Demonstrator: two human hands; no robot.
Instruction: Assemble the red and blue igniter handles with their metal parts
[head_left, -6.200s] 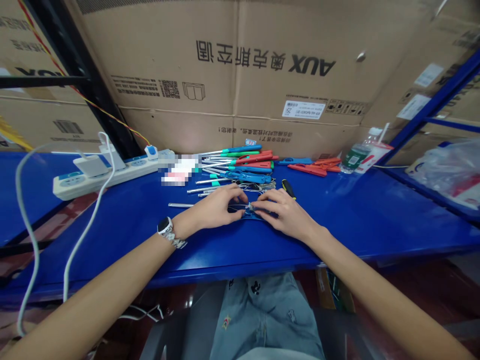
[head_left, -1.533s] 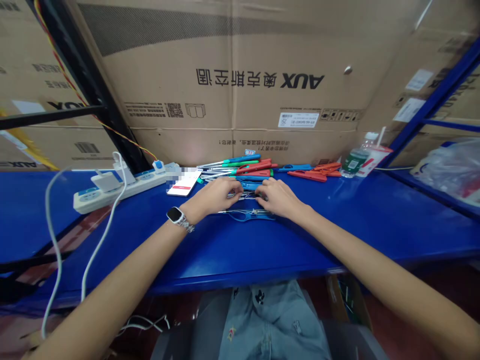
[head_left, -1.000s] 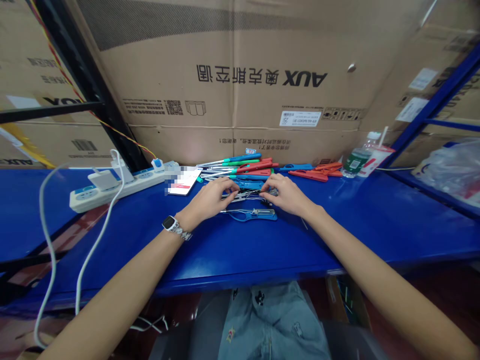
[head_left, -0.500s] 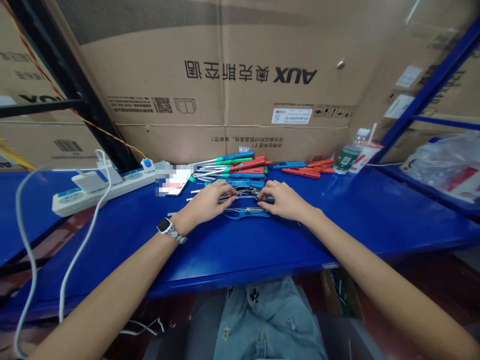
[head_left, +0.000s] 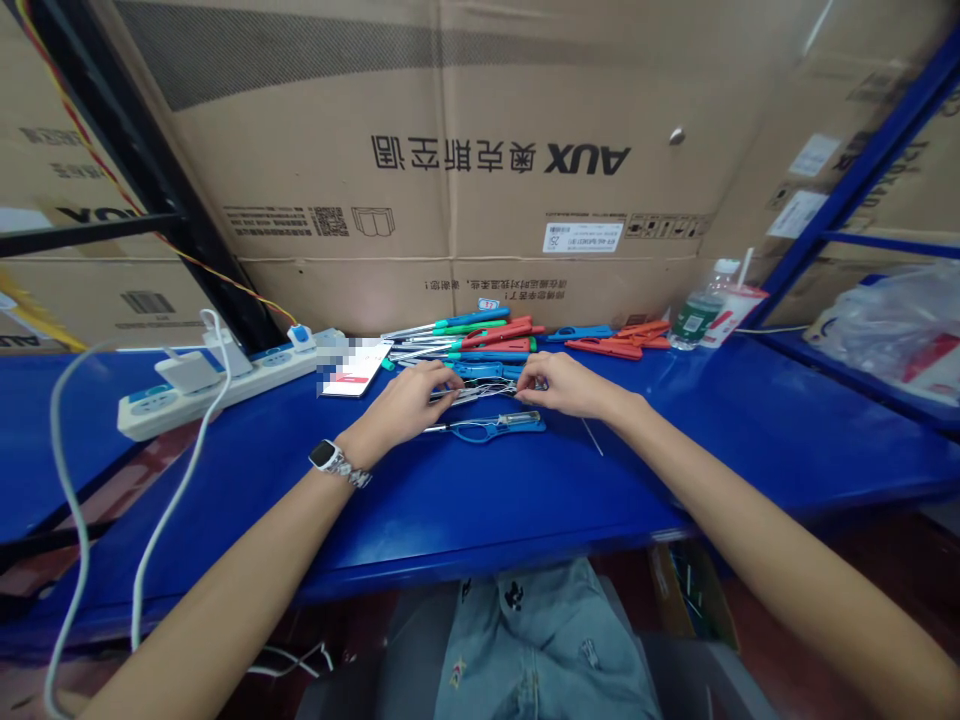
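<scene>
My left hand [head_left: 416, 397] is closed in a pinch at the left end of a bundle of thin pale wires and metal rods [head_left: 484, 388]. At the bundle's other end, my right hand [head_left: 564, 385] pinches the wires between thumb and fingers. A thin white strand [head_left: 592, 437] sticks out below the right hand. Just nearer to me lies an opened long-nose lighter [head_left: 495, 428], its blue half-shell showing metal parts and a wire inside. Behind my hands is another blue lighter handle [head_left: 491, 370], partly covered. My fingers hide the wire ends.
Long-nose lighters with blue, green and red handles [head_left: 495, 330] are heaped at the back. Orange handles [head_left: 619, 341] lie to their right, near a bottle [head_left: 696, 315] and a cup [head_left: 735, 312]. A power strip [head_left: 225, 385] and a white card [head_left: 358, 368] are on the left.
The rod ends that stuck out left of my left hand no longer show. The white strand below my right hand is now more visible. The view has shifted slightly.
</scene>
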